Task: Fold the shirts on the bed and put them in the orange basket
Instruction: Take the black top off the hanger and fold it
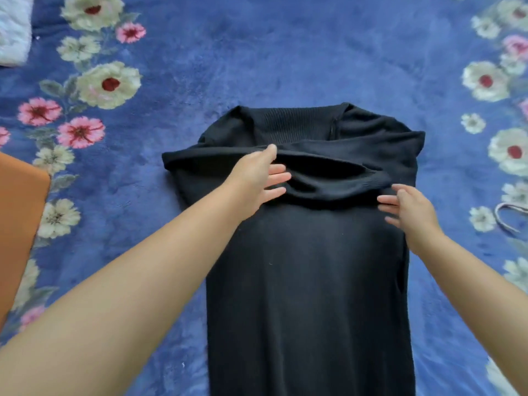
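- Neither grip is clamped on anything: the left hand [258,178] lies flat, fingers straight, on the folded-over sleeves of the black shirt [308,252], and the right hand [408,208] does the same at the sleeves' other end, fingers straight and pointing inward.
- Both hands seem to be pressing and smoothing the sleeves, likely so the cloth stays flat for the next fold.
- Sleeves are crossed over the chest, below the ribbed collar; the body runs long and narrow toward the person, so the sides look already folded in.
- Both bare forearms reach forward from the lower corners, converging on the shirt, palms down.
- Shirt lies in the middle of the bed [285,58], on a blue flowered blanket.
- Orange basket [20,224] shows at the left edge, near the left arm and apart from the shirt; its inside is out of view.
- A pale cord [507,217] lies at the right edge.
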The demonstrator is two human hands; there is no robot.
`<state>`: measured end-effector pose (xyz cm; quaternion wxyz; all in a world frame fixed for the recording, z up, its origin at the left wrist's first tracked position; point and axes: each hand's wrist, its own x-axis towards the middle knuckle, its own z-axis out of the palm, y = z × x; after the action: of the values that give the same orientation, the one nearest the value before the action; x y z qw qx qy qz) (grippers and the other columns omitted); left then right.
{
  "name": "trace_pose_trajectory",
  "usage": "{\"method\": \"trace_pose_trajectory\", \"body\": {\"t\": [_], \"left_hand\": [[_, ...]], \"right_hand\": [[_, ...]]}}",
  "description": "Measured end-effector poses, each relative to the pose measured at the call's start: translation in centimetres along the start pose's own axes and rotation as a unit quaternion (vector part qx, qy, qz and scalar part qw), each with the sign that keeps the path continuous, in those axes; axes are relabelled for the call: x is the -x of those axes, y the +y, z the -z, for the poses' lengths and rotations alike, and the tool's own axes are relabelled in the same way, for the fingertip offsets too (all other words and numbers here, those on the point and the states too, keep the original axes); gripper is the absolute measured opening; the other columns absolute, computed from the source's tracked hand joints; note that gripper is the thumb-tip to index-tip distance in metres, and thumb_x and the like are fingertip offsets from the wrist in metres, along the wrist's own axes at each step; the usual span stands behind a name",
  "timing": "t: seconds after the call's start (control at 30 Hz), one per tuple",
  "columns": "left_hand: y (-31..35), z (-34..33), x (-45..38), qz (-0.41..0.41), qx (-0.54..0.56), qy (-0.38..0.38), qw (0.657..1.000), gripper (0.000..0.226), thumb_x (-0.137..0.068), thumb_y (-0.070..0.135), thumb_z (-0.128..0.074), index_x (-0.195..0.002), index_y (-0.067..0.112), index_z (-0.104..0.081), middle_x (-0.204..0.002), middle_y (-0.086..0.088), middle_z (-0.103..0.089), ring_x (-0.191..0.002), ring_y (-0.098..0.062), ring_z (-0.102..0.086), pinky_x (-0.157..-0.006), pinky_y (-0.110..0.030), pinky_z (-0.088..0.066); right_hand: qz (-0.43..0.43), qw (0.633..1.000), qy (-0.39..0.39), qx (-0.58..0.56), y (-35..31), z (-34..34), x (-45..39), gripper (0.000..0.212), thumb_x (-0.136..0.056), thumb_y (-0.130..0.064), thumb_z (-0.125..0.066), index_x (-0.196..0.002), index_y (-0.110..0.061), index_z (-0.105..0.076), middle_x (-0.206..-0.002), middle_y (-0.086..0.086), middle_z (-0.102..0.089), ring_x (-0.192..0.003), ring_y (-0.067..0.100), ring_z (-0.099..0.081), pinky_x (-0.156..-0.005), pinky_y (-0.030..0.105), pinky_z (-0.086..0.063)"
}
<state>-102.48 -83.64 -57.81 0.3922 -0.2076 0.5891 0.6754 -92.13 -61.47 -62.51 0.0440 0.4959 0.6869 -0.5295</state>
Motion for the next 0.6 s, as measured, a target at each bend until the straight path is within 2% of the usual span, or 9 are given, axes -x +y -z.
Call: {"method": "trace_pose_trajectory", "body": {"t": [0.03,0.07,0.17,0.3,0.37,0.43,0.47,0.53,0.6], "left_hand": [[-0.5,0.4,-0.9,-0.055,-0.108,0.077,0.99,0.029,-0.097,0.021,-0.044,-0.123,0.007,-0.047,-0.119,-0.009,-0.057,-0.106,-0.023,-0.056,-0.09,-0.034,-0.045],[-1.0,1.1,-1.7,-0.114,-0.231,0.143,0.956,0.027,-0.095,0.015,-0.046,-0.12,0.007,-0.05,-0.112,-0.004,-0.059,-0.107,-0.022,-0.056,-0.091,-0.029,-0.042],[-1.8,3.7,-3.3,-0.216,-0.471,0.232,0.824,0.034,-0.092,0.008,-0.045,-0.126,0.007,-0.05,-0.125,-0.009,-0.051,-0.118,-0.022,-0.046,-0.093,-0.023,-0.032],[-1.3,5.8,-5.4,-0.202,-0.613,0.252,0.721,0.042,-0.092,0.007,-0.043,-0.134,0.005,-0.042,-0.137,-0.014,-0.041,-0.129,-0.03,-0.031,-0.103,-0.041,-0.028],[-0.8,6.7,-6.4,-0.172,-0.679,0.253,0.667,0.04,-0.091,0.007,-0.045,-0.131,0.005,-0.045,-0.134,-0.013,-0.043,-0.127,-0.03,-0.033,-0.101,-0.045,-0.028],[-0.4,7.3,-7.5,-0.166,-0.723,0.255,0.62,0.035,-0.088,0.005,-0.043,-0.121,0.004,-0.054,-0.122,-0.013,-0.052,-0.117,-0.033,-0.04,-0.097,-0.046,-0.03],[-0.2,7.7,-7.7,-0.174,-0.725,0.255,0.616,0.034,-0.087,0.003,-0.042,-0.116,0.003,-0.059,-0.116,-0.015,-0.055,-0.112,-0.036,-0.042,-0.093,-0.046,-0.032],[0.4,8.0,-8.1,-0.202,-0.701,0.237,0.641,0.034,-0.086,0.006,-0.039,-0.108,0.0,-0.064,-0.11,-0.019,-0.056,-0.106,-0.039,-0.043,-0.086,-0.044,-0.035],[1.3,8.1,-7.9,-0.223,-0.67,0.19,0.682,0.042,-0.078,0.018,-0.031,-0.091,-0.004,-0.063,-0.093,-0.02,-0.058,-0.094,-0.036,-0.047,-0.077,-0.04,-0.036]], "right_hand": [[0.006,0.999,-0.015,0.033,0.2,0.2,-0.3,0.033,-0.099,-0.021,-0.034,-0.129,-0.013,-0.045,-0.116,0.009,-0.057,-0.101,0.021,-0.054,-0.09,0.038,-0.043],[0.022,0.995,-0.025,0.093,0.5,0.0,-0.5,0.037,-0.098,-0.028,-0.039,-0.131,-0.013,-0.042,-0.117,0.007,-0.055,-0.101,0.02,-0.053,-0.094,0.04,-0.042],[0.098,0.967,0.026,0.233,1.9,-1.1,-0.7,0.055,-0.091,-0.036,-0.052,-0.137,-0.011,-0.038,-0.127,0.006,-0.047,-0.114,0.023,-0.047,-0.099,0.038,-0.039],[0.168,0.943,0.129,0.256,1.4,-1.7,-2.8,0.062,-0.087,-0.036,-0.058,-0.138,-0.008,-0.035,-0.141,0.012,-0.033,-0.13,0.029,-0.028,-0.106,0.039,-0.026],[0.165,0.928,0.071,0.327,0.6,-1.5,-4.3,0.065,-0.086,-0.035,-0.06,-0.14,-0.012,-0.033,-0.142,0.011,-0.035,-0.131,0.03,-0.028,-0.105,0.043,-0.028],[0.143,0.901,0.001,0.409,0.2,-1.2,-6.0,0.055,-0.086,-0.032,-0.059,-0.136,-0.014,-0.042,-0.133,0.013,-0.044,-0.126,0.032,-0.034,-0.101,0.043,-0.033],[0.152,0.887,-0.014,0.435,0.2,-1.1,-6.5,0.043,-0.087,-0.029,-0.057,-0.127,-0.014,-0.052,-0.124,0.013,-0.049,-0.122,0.032,-0.037,-0.098,0.04,-0.036],[0.176,0.884,-0.007,0.433,-0.5,-0.6,-7.4,0.018,-0.086,-0.021,-0.054,-0.097,-0.012,-0.065,-0.102,0.009,-0.051,-0.111,0.028,-0.041,-0.087,0.032,-0.037],[0.177,0.9,-0.02,0.398,-1.6,0.4,-7.7,0.014,-0.085,-0.016,-0.054,-0.079,-0.005,-0.061,-0.095,0.012,-0.052,-0.1,0.024,-0.044,-0.077,0.028,-0.035]]}}
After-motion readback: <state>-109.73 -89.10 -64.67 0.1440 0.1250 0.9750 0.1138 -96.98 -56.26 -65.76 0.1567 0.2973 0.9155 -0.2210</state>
